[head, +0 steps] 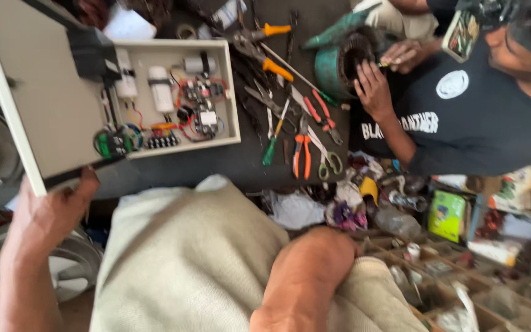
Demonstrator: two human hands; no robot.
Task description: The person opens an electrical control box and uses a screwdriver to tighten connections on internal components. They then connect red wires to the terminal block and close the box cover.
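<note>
- Left hand (pixel 53 212) gripped the hinged door (pixel 38 92) of the electrical control box (pixel 176 92), keeping it swung open.
- Right hand: hidden behind the forearm (pixel 305 270), state untellable.
- Pliers (pixel 302 154) lay beyond.

The left hand (pixel 53 209) sits at the 8 o'clock area of the view, forearm running down toward 7 o'clock. Its fingers curl upward toward 12 o'clock, thumb raised, in a closed grip. The right forearm (pixel 302 276) enters from 6 o'clock and bends at centre bottom. The right hand is out of sight; its state cannot be determined.
</note>
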